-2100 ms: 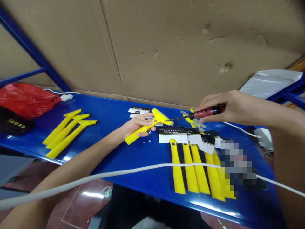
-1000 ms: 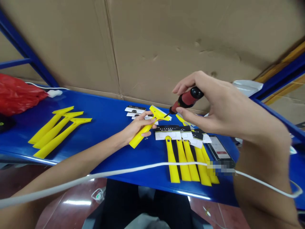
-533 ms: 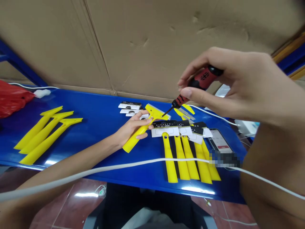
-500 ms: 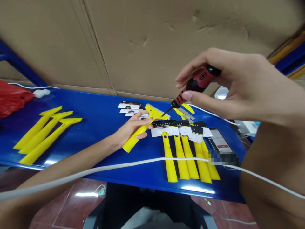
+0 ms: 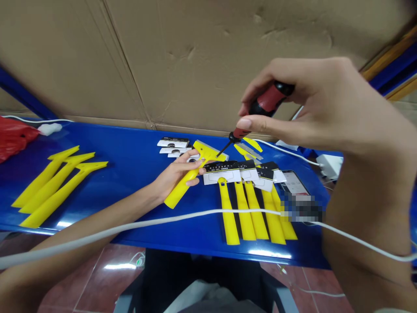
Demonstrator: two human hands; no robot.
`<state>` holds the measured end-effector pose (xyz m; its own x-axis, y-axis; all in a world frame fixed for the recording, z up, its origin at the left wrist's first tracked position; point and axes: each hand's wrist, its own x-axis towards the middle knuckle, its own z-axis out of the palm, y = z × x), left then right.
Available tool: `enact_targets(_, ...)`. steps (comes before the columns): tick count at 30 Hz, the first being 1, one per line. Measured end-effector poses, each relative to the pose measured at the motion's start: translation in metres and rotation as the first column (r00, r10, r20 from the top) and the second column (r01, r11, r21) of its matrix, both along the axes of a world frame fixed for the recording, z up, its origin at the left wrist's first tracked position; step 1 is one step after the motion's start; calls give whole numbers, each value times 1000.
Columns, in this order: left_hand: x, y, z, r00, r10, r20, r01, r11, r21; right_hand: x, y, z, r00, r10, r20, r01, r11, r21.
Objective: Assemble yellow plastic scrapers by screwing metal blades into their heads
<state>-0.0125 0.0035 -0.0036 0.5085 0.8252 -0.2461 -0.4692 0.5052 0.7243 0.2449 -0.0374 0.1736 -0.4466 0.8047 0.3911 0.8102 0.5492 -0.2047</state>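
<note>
My left hand (image 5: 177,174) is wrapped round the handle of a yellow scraper (image 5: 180,190), its wide head tilted up to the right with a metal blade along the far edge. In my right hand (image 5: 302,104) is a red and black screwdriver (image 5: 267,102), gripped between thumb and fingers. The screwdriver's thin tip meets the right part of the scraper head, at a screw spot. Just right of my left hand lie several yellow scrapers (image 5: 230,217) with black and white cards (image 5: 222,174) over their heads.
Loose yellow scraper handles (image 5: 61,191) lie at the left of the blue table (image 5: 130,143). Folded cards (image 5: 173,143), yellow strips and blades (image 5: 247,152) lie at the back. A phone (image 5: 295,184) rests at the right. A white cable (image 5: 137,224) crosses in front; a red bag (image 5: 14,134) is far left.
The view has shifted slightly. My right hand has turned a little with the screwdriver, whose handle shows a different side. The tip stays at the scraper head, and my left hand keeps its hold.
</note>
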Motion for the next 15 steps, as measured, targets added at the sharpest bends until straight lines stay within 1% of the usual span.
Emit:
enact_targets(3, -1, 2, -2, 1000, 25, 9, -25, 1000, -4, 1, 0, 0, 1000, -7, 21, 8, 998, -68)
enact_targets(7, -2, 4, -3, 999, 47, 19, -47, 999, -8, 2, 3, 0, 996, 57, -65, -65, 991, -118)
enact_targets(10, -2, 5, -3, 999, 42, 9, -42, 999, -6, 3, 4, -1, 996, 73, -41, -77, 993, -94)
enact_targets(13, -2, 4, -2, 999, 36, -15, -36, 999, -2, 2, 5, -1, 998, 41, 42, -38, 997, -65)
enact_targets(15, -2, 3, -2, 999, 32, -21, -32, 999, 1, 2, 4, -1, 999, 7, 48, -4, 998, -63)
